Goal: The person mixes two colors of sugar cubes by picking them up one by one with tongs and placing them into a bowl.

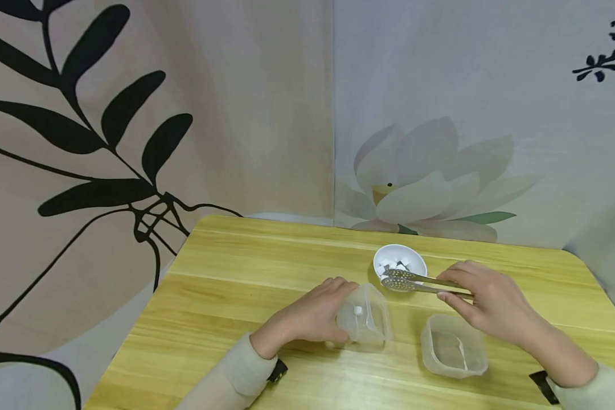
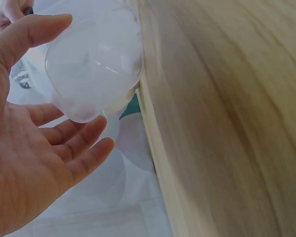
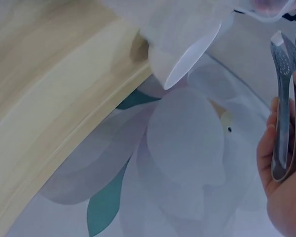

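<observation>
My left hand (image 1: pixel 312 313) holds a clear plastic container (image 1: pixel 376 327) tipped on its side, thumb and fingers at its walls. A small white piece (image 1: pixel 358 311) shows inside it. With my right hand (image 1: pixel 492 299) I grip metal tongs (image 1: pixel 397 284) whose heads are perforated. These heads overlap the near side of a white bowl (image 1: pixel 414 256) in the head view. Several white pieces (image 1: pixel 388 265) lie in the bowl. The right wrist view shows a white cube (image 3: pixel 278 39) between the tongs' tips.
A second clear plastic container (image 1: pixel 430 356) stands upright on the wooden table (image 1: pixel 246 262), below my right hand. Behind the table's back edge hangs a printed curtain (image 1: pixel 277 114) with leaf and flower patterns.
</observation>
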Demonstrator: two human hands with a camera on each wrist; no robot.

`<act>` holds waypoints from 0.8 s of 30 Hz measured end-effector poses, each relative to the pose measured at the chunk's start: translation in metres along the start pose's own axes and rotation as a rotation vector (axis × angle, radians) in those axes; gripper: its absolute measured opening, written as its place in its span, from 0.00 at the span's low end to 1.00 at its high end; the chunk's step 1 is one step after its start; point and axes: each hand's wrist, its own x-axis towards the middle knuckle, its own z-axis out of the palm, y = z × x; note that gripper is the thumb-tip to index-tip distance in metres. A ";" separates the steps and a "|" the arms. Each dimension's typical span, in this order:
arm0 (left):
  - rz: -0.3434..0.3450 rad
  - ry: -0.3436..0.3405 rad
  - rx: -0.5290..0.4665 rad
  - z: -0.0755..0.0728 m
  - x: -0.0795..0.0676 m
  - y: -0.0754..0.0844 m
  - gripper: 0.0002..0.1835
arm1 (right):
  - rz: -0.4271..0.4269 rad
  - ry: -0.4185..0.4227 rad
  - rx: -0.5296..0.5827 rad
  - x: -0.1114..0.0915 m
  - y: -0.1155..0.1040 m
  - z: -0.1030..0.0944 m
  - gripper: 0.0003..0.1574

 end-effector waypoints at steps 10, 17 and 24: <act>0.001 0.007 -0.003 -0.001 0.000 0.000 0.53 | 0.203 -0.018 -0.074 -0.001 0.021 0.002 0.18; -0.004 0.004 -0.005 -0.001 0.001 0.000 0.54 | 0.360 -0.086 -0.070 -0.006 0.027 0.008 0.18; -0.010 -0.002 0.008 -0.001 0.001 0.000 0.54 | 0.364 -0.083 -0.063 -0.010 0.027 0.010 0.22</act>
